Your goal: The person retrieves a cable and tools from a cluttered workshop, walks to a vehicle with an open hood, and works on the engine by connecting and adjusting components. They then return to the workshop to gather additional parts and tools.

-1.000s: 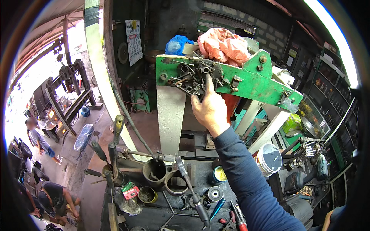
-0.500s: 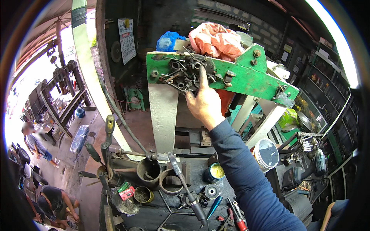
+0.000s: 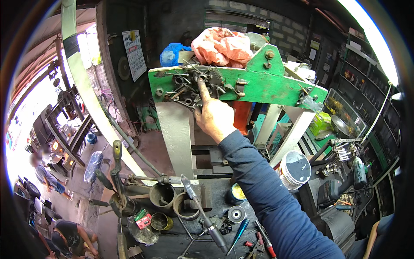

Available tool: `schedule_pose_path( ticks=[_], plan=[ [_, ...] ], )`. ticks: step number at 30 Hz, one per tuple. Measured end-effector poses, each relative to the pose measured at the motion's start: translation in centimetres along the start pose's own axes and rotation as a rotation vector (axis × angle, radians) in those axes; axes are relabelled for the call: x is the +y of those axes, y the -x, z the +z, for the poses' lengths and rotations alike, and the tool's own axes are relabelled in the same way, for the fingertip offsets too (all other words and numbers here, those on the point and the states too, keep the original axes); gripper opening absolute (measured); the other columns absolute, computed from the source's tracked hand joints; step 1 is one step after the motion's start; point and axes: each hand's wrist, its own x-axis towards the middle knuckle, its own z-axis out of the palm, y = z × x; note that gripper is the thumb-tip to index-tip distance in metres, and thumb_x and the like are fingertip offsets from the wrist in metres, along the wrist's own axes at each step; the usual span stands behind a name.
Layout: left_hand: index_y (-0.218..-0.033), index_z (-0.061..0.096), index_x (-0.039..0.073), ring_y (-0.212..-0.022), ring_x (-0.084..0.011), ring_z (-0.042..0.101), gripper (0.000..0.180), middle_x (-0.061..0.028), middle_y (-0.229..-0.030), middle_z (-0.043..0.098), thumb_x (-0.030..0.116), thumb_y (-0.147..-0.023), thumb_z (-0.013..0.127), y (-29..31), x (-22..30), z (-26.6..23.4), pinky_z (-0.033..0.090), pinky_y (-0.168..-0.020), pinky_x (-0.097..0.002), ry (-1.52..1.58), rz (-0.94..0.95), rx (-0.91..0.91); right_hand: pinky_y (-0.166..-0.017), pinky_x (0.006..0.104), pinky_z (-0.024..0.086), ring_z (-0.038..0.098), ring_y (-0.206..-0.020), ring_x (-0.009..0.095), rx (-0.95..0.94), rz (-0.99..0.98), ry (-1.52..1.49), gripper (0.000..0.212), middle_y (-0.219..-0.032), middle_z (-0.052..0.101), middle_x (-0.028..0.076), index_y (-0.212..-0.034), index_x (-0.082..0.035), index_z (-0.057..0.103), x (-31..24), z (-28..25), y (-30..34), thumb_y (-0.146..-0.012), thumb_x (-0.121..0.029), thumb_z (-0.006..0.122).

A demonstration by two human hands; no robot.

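at the bottom centre of the frame a cluttered workbench [image 3: 172, 241] is seen, strewn with a blue screwdriver [image 3: 238, 229], red-handled tools [image 3: 264, 238] and rusty metal cups [image 3: 162, 195]. from the lower right a blue sleeve [image 3: 276, 203] is stretched up toward the middle. the right hand [image 3: 214, 115] is held at centre frame with its forefinger extended and the other fingers curled in; nothing is gripped. the fingertip is pressed into a heap of small metal parts [image 3: 192, 86] lying on a green metal beam [image 3: 258, 84] in the upper centre. on top of the beam, an orange plastic bag [image 3: 222, 45] and a blue bag [image 3: 172, 52] are piled. the left hand is not seen. at the far lower left, other people are crouched outdoors.
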Motion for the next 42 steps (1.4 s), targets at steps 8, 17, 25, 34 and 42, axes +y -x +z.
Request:
schedule_pose_path(
  ticks=[8,17,25,34,42],
  plan=[
    [-0.089,0.067,-0.002,-0.073,-0.0383,0.066,0.007,-0.0185,-0.084,0.068,-0.001,-0.084,0.072,0.5,1.2,0.0,0.054,-0.066,-0.0438,0.015,0.002,-0.018,-0.067,0.0477,0.058,0.072,-0.075,0.037,-0.122,-0.079,-0.024,0.088,-0.087,0.073,0.019,-0.159,-0.016,0.032,0.7,0.1,4.1,-0.083,-0.029,0.073],
    [-0.094,0.067,-0.004,-0.08,-0.0386,0.068,0.012,-0.0176,-0.09,0.068,-0.004,-0.084,0.072,2.2,0.2,0.0,0.057,-0.071,-0.0435,-0.012,0.065,-0.011,-0.064,0.0464,0.057,0.071,-0.071,0.035,-0.177,-0.181,-0.072,0.082,-0.082,0.071,0.015,-0.157,-0.017,0.038,-0.5,-0.4,8.6,-0.083,-0.025,0.071],
    [-0.104,0.069,-0.004,-0.09,-0.0391,0.072,0.022,-0.0213,-0.101,0.073,0.002,-0.084,0.074,2.7,-0.9,-1.0,0.059,-0.079,-0.043,0.02,-0.021,0.052,-0.059,0.046,0.056,0.068,-0.06,0.038,-0.282,-0.056,0.044,0.095,-0.068,0.068,0.02,-0.155,0.008,0.027,-1.1,-2.5,11.2,-0.084,-0.034,0.074],
    [-0.099,0.07,-0.003,-0.083,-0.0365,0.07,0.013,-0.0165,-0.096,0.071,0.002,-0.087,0.071,2.9,-1.6,-1.4,0.058,-0.073,-0.0424,-0.042,0.117,0.043,-0.073,0.0397,0.056,0.071,-0.079,0.034,-0.168,-0.062,-0.58,0.033,-0.092,0.072,0.019,-0.119,-0.004,0.069,-0.5,-10.1,17.6,-0.09,-0.02,0.072],
    [-0.092,0.068,-0.001,-0.073,-0.0345,0.068,0.016,-0.0173,-0.084,0.071,0.009,-0.081,0.072,2.8,-2.4,-3.0,0.054,-0.067,-0.0398,0.262,0.08,0.011,-0.071,0.0345,0.055,0.072,-0.077,0.029,-0.094,0.121,-0.411,0.015,-0.086,0.072,0.017,-0.099,0.001,0.071,-1.1,-18.8,26.6,-0.089,-0.01,0.07]
  ],
)
